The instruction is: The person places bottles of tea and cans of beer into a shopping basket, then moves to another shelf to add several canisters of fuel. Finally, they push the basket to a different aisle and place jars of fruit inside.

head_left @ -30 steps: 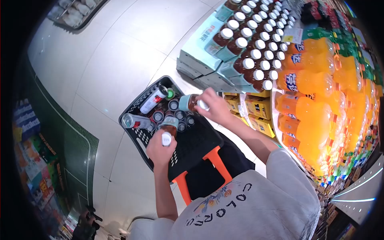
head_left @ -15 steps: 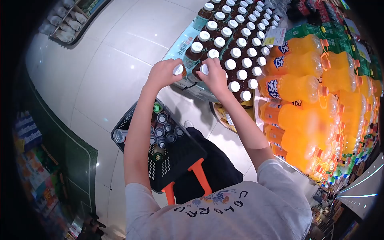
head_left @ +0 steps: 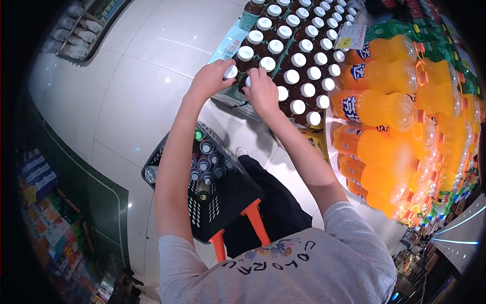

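Note:
My left hand is closed around a white-capped bottle of dark drink at the near left corner of the bottle display. Close beside it, my right hand curls over a second white-capped bottle; its fingers hide most of the cap and body. Rows of matching dark bottles with white caps stand upright just beyond both hands. Below my forearms is a black basket with orange handle parts. Several bottles with grey caps and one with a green cap stand in it.
Large orange soda bottles are stacked on the right, with green bottles behind. A price card stands between the displays. Shelves are at the upper left, and a dark green floor area lies at the left.
Both hands have moved forward, against the bottle rows. The bottle under my right hand has shifted left, closer to the one in my left hand. The view has tilted slightly.

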### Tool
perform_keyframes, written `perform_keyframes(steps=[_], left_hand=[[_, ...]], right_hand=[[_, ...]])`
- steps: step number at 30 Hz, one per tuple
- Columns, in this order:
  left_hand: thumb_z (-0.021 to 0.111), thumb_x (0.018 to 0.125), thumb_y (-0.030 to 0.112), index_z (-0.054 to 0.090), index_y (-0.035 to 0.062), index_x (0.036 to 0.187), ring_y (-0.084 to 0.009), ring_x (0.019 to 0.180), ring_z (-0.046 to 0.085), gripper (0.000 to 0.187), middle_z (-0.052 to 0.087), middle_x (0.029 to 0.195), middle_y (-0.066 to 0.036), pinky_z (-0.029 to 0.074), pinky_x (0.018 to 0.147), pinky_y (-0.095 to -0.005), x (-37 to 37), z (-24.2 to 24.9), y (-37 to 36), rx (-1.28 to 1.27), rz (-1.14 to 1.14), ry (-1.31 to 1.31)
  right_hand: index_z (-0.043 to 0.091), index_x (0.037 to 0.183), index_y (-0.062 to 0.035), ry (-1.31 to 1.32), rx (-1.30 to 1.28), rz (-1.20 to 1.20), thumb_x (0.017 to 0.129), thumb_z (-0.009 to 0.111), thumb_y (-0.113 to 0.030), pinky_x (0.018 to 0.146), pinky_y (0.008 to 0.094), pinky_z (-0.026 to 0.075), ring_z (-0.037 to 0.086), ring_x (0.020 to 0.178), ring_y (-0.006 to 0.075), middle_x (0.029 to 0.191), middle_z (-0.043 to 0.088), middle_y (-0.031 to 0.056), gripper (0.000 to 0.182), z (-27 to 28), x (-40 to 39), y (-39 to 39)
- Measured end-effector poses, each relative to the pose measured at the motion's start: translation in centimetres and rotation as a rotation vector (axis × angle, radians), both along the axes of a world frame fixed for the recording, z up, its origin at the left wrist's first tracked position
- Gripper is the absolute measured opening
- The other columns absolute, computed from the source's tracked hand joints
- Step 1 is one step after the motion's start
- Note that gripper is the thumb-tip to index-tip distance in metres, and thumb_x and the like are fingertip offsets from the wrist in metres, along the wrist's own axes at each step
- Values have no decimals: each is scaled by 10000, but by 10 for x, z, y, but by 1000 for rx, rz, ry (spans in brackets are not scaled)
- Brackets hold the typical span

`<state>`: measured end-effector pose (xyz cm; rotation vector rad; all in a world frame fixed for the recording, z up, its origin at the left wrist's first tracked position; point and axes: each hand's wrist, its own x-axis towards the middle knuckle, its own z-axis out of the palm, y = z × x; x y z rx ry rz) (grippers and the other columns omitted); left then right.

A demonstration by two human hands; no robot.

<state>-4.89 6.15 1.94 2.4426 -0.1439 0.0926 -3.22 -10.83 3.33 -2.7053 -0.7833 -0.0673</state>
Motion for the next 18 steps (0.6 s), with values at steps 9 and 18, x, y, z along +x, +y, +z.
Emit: perform_keyframes(steps=[9, 18], left_hand=[[690, 653, 121, 388, 175, 1228, -273, 897, 543, 651, 534, 937, -92, 467, 760, -370, -15, -4, -1, 209, 84, 33], [746, 621, 259, 466, 103, 1141, -290, 909, 580, 611, 577, 1026, -150, 469, 726, -395, -12, -26, -16, -203, 322, 14]], right_hand=[[483, 907, -87, -268, -148, -9, 572, 752, -239, 672, 370, 338, 493, 806, 224, 846, 474, 76, 456, 2, -7, -1], [519, 946, -86, -239, -229, -8, 569, 759, -318, 905, 462, 285, 491, 869, 239, 857, 538, 63, 503, 9, -8, -14]])
